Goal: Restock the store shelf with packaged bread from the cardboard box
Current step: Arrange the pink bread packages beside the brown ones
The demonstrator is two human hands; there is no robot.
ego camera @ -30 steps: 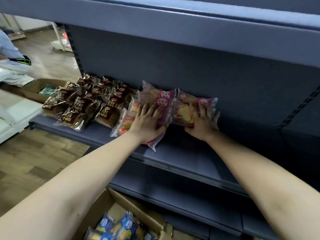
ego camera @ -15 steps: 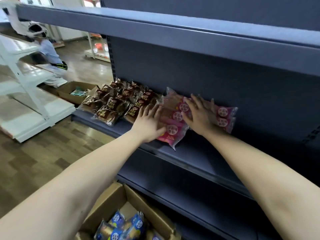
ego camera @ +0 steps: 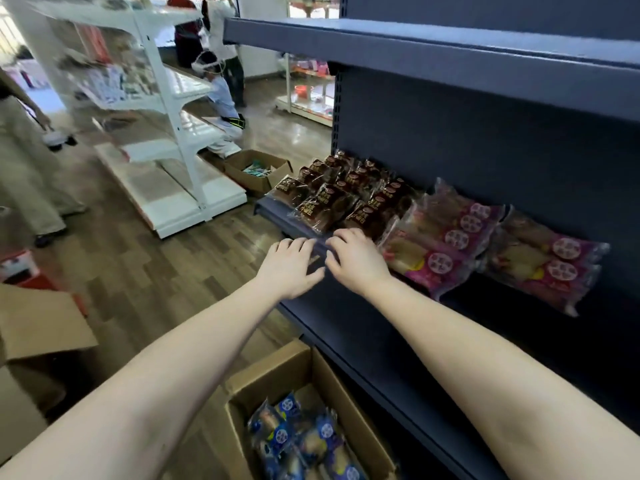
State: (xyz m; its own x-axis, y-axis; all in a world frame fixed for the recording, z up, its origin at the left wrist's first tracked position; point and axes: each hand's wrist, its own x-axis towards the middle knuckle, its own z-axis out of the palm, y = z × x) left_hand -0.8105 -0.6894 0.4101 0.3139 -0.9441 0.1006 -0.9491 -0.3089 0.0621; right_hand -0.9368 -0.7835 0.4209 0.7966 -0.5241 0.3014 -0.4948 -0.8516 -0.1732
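Showing both hands at the front lip of the dark blue shelf (ego camera: 398, 306): the left hand (ego camera: 294, 268) and right hand (ego camera: 356, 261) lie side by side, fingers loosely bent, holding nothing; contact with the lip cannot be told through blur. Brown bread packets (ego camera: 332, 195) crowd the shelf's left end, just beyond the fingertips. Pink bread packets (ego camera: 446, 233) lie stacked to the right of them, with a second pink stack (ego camera: 543, 261) further right, leaning against the back panel. Below, between the forearms, stands the open cardboard box (ego camera: 277, 368), holding blue bread packets (ego camera: 301, 441). An upper shelf (ego camera: 450, 50) overhangs the goods. Across the wood floor (ego camera: 138, 271) stands a white shelving unit (ego camera: 166, 98), with a crouching person (ego camera: 221, 98) and a second cardboard box (ego camera: 256, 171) beside it.
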